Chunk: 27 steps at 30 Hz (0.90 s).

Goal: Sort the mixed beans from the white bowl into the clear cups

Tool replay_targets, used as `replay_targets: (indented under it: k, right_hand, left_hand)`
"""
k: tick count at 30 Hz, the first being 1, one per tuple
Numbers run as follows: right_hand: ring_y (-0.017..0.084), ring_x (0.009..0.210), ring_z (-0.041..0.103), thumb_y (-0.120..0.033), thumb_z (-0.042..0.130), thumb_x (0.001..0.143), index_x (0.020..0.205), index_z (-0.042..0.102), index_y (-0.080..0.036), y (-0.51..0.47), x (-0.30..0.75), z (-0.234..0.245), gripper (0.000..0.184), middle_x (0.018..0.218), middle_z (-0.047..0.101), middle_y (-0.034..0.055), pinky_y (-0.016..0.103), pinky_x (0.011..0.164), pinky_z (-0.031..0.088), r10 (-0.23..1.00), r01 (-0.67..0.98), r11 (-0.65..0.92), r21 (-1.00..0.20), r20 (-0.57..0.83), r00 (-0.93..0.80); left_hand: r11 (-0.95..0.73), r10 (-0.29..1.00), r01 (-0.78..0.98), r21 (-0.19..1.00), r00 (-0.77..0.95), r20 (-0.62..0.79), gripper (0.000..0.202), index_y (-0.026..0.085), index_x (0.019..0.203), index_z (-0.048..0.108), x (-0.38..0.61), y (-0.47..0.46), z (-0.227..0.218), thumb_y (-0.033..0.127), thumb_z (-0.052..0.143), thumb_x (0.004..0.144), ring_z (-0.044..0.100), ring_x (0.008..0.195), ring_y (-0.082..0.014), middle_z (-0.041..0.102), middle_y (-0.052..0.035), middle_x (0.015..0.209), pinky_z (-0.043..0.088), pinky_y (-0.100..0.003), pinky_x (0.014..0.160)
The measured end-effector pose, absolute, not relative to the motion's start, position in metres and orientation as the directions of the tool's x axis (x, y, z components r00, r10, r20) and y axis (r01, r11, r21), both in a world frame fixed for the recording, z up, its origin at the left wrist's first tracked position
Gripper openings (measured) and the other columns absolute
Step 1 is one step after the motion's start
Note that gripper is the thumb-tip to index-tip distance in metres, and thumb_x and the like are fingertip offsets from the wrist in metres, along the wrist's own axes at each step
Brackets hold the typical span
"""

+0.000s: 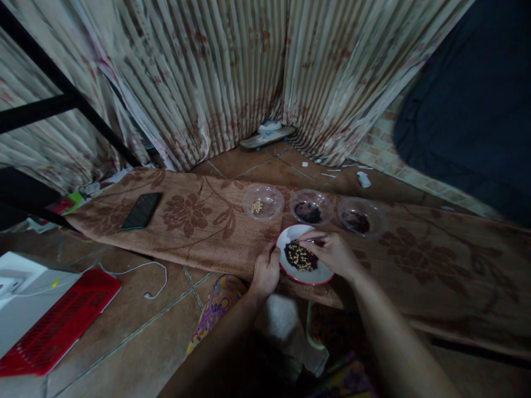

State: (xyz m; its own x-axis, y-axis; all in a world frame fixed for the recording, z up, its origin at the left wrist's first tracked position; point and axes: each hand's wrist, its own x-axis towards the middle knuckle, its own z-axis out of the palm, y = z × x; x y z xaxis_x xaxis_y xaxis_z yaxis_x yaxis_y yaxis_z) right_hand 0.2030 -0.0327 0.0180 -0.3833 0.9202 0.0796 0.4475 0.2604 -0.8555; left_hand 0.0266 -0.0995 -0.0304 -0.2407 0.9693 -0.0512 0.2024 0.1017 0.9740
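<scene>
A white plate with a red rim lies near the front edge of the cloth-covered bench. On it is a mixed heap of dark and pale yellow beans. My left hand grips the plate's left rim, thumb on top. Over the plate's right side, my right hand is closed around a slim, shiny tweezers-like metal tool; its tip is hard to make out. Behind the plate stand three clear plastic bowls: the left bowl holds yellow beans, the middle bowl black ones, the right bowl dark red ones.
A black phone rests on the bench's left part, on the brown floral cloth. Striped curtains hang behind. On the floor at left are a red basket-like object and a white cable. A dark blue covered shape stands at right.
</scene>
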Motion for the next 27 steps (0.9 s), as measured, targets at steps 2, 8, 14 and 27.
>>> replay_targets:
  k: [2,8,14,27]
  right_hand:
    - [0.020,0.075,0.070,-0.037,0.064,0.081,0.089,0.076,-0.021,-0.0325,0.2033,0.0171,0.022,0.088,0.076,0.0036,0.030,0.071,0.056,0.923,0.461,0.259,-0.849,0.077,-0.378]
    - [0.021,0.081,0.071,-0.035,0.063,0.082,0.093,0.076,-0.021,-0.0319,0.2044,0.0154,0.022,0.093,0.076,0.0041,0.030,0.076,0.055,0.920,0.474,0.254,-0.843,0.059,-0.387]
    - [0.021,0.078,0.071,-0.037,0.063,0.082,0.091,0.076,-0.021,-0.0324,0.2033,0.0163,0.022,0.092,0.076,0.0042,0.030,0.072,0.056,0.927,0.471,0.237,-0.849,0.052,-0.372]
    - [0.021,0.080,0.071,-0.037,0.063,0.082,0.092,0.076,-0.022,-0.0324,0.2020,0.0157,0.022,0.093,0.076,0.0042,0.030,0.074,0.055,0.916,0.443,0.249,-0.861,0.062,-0.396]
  left_hand:
    - [0.096,0.972,0.205,0.974,-0.230,-0.047,0.037,0.016,0.116,0.063,0.0266,-0.0995,-0.0309,0.035,0.040,0.094,0.062,0.101,-0.0230,0.070,-0.0097,0.107,0.044,-0.036,0.095]
    - [0.104,0.972,0.224,0.969,-0.228,-0.052,0.037,0.016,0.116,0.062,0.0264,-0.0996,-0.0313,0.034,0.039,0.094,0.063,0.099,-0.0213,0.070,-0.0080,0.106,0.044,-0.034,0.094]
    - [0.102,0.972,0.228,0.968,-0.229,-0.048,0.036,0.017,0.116,0.062,0.0269,-0.1000,-0.0301,0.033,0.039,0.094,0.062,0.105,-0.0208,0.070,-0.0069,0.108,0.043,-0.033,0.097]
    - [0.123,0.970,0.247,0.961,-0.233,-0.065,0.038,0.015,0.117,0.062,0.0264,-0.0996,-0.0291,0.034,0.039,0.094,0.062,0.105,-0.0217,0.069,-0.0085,0.112,0.044,-0.034,0.096]
